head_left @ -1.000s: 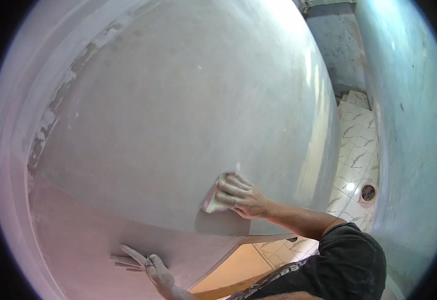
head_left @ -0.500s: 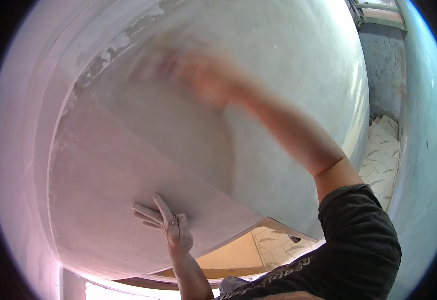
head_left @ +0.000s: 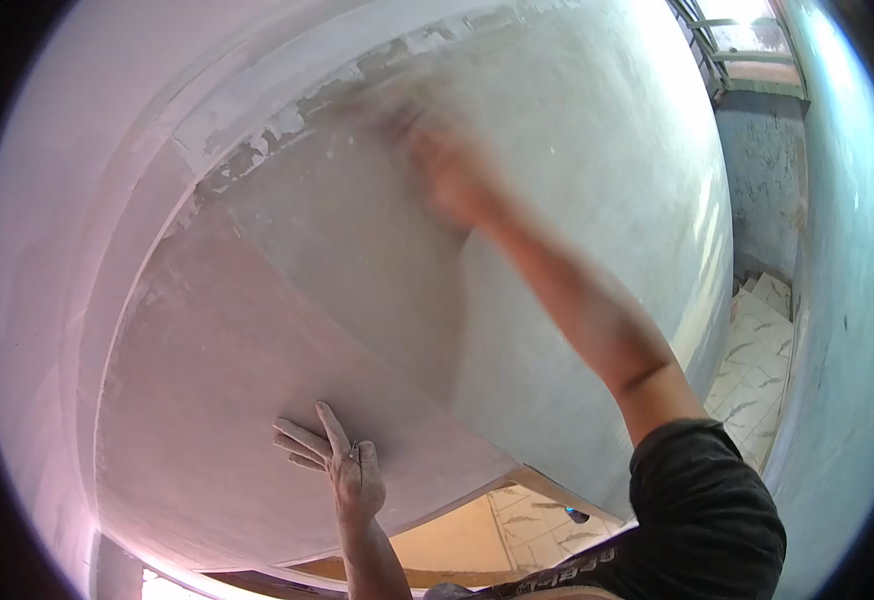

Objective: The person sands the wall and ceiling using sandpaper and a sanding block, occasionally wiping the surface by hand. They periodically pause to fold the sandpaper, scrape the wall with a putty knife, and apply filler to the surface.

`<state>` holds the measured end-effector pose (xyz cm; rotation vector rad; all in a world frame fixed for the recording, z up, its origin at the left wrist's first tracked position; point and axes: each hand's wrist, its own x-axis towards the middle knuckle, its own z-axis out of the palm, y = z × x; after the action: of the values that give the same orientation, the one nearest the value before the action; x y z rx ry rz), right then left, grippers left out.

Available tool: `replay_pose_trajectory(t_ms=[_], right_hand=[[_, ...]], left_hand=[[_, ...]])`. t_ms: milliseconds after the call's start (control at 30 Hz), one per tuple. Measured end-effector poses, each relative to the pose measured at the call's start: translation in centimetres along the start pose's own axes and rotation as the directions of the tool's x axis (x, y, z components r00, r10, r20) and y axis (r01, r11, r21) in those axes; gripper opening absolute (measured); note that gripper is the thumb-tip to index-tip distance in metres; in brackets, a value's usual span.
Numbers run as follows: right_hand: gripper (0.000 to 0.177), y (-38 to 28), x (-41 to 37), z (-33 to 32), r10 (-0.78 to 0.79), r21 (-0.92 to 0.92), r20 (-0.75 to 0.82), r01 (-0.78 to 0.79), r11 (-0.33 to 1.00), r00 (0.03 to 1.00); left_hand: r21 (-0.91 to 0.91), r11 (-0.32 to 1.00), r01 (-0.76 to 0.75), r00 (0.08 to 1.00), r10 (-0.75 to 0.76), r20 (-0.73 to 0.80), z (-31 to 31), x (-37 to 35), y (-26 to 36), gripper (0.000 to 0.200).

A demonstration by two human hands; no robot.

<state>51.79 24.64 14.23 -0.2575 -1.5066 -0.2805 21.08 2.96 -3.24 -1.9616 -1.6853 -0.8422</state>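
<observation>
Right hand [head_left: 452,175] was pressed high on plastered wall [head_left: 577,200], blurred; could not tell its fingers. Left hand [head_left: 354,472] lay flat lower, fingers spread wide. Wall probably stiff, dusty, fragile at flaked strip [head_left: 257,150]; no grip, only pressing.

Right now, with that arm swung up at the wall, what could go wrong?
1. The right hand is a blur beside the flaking strip along the top of the wall; it could knock chips loose.
2. The dusty left hand is only pressed flat on the wall; that brace might slip.
3. Tiled steps lie below at right; a slip could end in a fall.
</observation>
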Motion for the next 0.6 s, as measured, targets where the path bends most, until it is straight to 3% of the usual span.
replay_pose_trajectory(t_ms=[33, 67, 167, 200, 233, 267, 300, 333, 433, 467, 600], right_hand=[[0.031, -4.1, -0.2, 0.8, -0.262, -0.129, 0.037, 0.265, 0.956, 0.964], [0.031, -7.0, -0.6, 1.7, -0.425, -0.185, 0.049, 0.427, 0.885, 0.904], [0.031, -3.2, 1.9, 0.1, -0.335, -0.271, 0.003, 0.323, 0.907, 0.942], [0.032, -1.6, 2.0, 0.3, -0.118, 0.102, -0.004, 0.118, 0.988, 0.993], [0.034, -1.0, 2.4, 0.0, 0.106, 0.468, -0.01, -0.089, 0.879, 0.994], [0.033, -0.7, 2.2, 0.0, 0.002, 0.046, -0.04, 0.0, 0.999, 0.999], [0.032, -1.5, 2.4, -0.5, -0.11, -0.389, -0.029, 0.09, 0.917, 0.994], [0.031, -3.8, 2.0, -0.2, -0.273, -0.258, 0.033, 0.273, 0.927, 0.961], [0.031, -4.5, 2.2, -0.3, -0.369, -0.363, 0.019, 0.35, 0.863, 0.929], [0.031, -4.4, 2.8, -0.4, -0.182, -0.304, -0.1, 0.144, 0.942, 0.978], [0.032, -4.1, 4.3, 0.5, -0.233, -0.337, -0.149, 0.172, 0.926, 0.961]], left_hand=[[-0.002, 1.0, 0.002, 1.0, -0.002, 0.0, 0.0, -0.1, 0.0, 0.068], [0.002, 1.0, 0.001, 1.0, -0.001, 0.0, 0.1, 0.0, 0.0, 0.068], [0.004, 1.0, -0.005, 1.0, 0.005, 0.001, 0.0, 0.2, -0.1, 0.068], [0.0, 1.0, 0.0, 1.0, 0.0, 0.006, -0.1, 0.0, 0.0, 0.068], [0.001, 1.0, -0.001, 1.0, 0.001, 0.012, -0.1, -0.1, 0.0, 0.068], [-0.002, 1.0, 0.001, 1.0, -0.001, 0.012, -0.1, -0.1, -0.1, 0.069], [0.001, 1.0, 0.001, 1.0, -0.001, 0.01, -0.2, 0.0, -0.2, 0.069], [-0.002, 1.0, 0.001, 1.0, -0.001, 0.006, -0.1, 0.0, -0.1, 0.069], [0.002, 1.0, -0.001, 1.0, 0.001, 0.016, -0.1, -0.1, -0.1, 0.069], [0.0, 1.0, -0.003, 1.0, 0.003, 0.016, -0.1, -0.1, -0.1, 0.069], [0.0, 1.0, -0.003, 1.0, 0.003, 0.022, -0.2, -0.1, -0.1, 0.069]])
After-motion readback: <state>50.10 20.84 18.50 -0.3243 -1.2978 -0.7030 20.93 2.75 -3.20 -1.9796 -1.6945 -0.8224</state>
